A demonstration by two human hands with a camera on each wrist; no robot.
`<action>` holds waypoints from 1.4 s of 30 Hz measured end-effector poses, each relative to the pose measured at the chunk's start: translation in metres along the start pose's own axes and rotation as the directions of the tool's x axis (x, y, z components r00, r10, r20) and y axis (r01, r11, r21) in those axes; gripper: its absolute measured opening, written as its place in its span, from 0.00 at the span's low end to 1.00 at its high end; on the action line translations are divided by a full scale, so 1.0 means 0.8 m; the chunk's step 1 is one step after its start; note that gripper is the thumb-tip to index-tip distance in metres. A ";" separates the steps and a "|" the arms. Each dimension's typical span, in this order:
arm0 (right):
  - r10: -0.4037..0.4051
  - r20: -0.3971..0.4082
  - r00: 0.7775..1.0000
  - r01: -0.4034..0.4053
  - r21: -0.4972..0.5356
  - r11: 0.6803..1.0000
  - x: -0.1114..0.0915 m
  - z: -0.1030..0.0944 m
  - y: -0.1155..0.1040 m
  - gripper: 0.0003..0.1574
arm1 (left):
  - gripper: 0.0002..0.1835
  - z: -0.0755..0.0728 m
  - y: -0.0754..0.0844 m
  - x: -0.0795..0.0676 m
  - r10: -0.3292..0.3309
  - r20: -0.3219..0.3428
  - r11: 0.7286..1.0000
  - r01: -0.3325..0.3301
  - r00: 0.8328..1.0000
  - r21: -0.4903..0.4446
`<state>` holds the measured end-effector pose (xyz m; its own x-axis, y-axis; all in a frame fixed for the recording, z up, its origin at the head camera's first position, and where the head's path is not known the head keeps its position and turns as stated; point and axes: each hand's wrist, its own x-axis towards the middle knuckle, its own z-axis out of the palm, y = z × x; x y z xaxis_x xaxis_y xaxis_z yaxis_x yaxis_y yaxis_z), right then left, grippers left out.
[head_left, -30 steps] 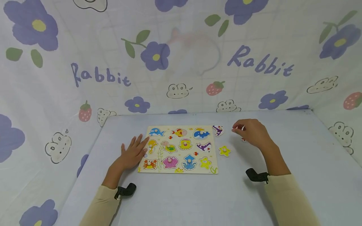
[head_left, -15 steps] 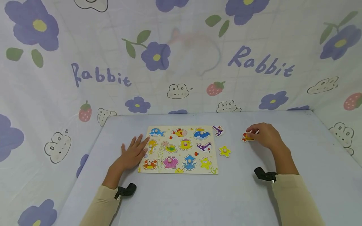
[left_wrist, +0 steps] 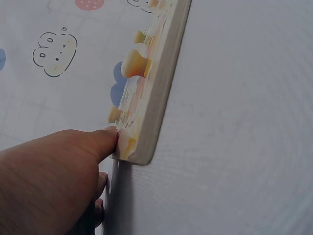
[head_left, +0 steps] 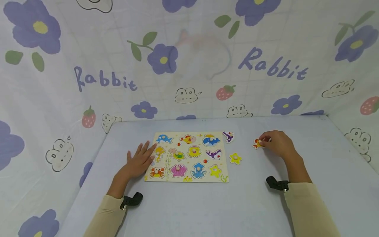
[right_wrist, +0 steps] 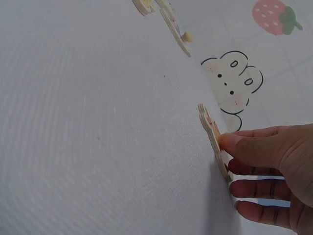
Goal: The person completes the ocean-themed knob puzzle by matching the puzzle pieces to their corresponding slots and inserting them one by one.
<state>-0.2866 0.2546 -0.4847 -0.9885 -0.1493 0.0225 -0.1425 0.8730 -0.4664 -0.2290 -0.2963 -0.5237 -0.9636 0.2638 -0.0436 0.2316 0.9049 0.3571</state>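
A wooden peg puzzle board (head_left: 174,178) with sea animals lies flat on the table. My left hand (head_left: 139,162) rests at its left edge with fingers spread, thumb at the corner in the left wrist view. Off to the right, my right hand (head_left: 276,143) pinches the knob of a red and yellow fish puzzle piece (head_left: 256,144), whose right part is hidden behind the fingers. In the right wrist view, thumb and index finger meet at the knob while the piece (right_wrist: 210,129) stays close over the table. A yellow starfish piece (head_left: 235,158) and a purple whale piece (head_left: 228,137) lie between board and right hand.
The table (head_left: 189,210) has a pale cover and ends at the back against a hanging cloth (head_left: 207,92) printed with flowers and rabbits. Black wrist cameras (head_left: 132,199) sit on both forearms.
My right hand has shifted right and slightly down from beside the purple whale piece to the fish piece, and now pinches its knob. The left hand has stayed put.
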 end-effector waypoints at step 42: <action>-0.096 -0.082 0.992 0.100 0.052 0.994 0.003 0.000 -0.009 0.14 | 0.33 0.005 -0.005 0.003 0.001 -0.014 1.000 -0.001 1.000 0.008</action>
<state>-0.2881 0.2481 -0.4817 -0.9711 -0.1936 0.1392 -0.2379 0.8285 -0.5070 -0.2315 -0.2983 -0.5291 -0.9651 0.2603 -0.0306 0.2336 0.9073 0.3496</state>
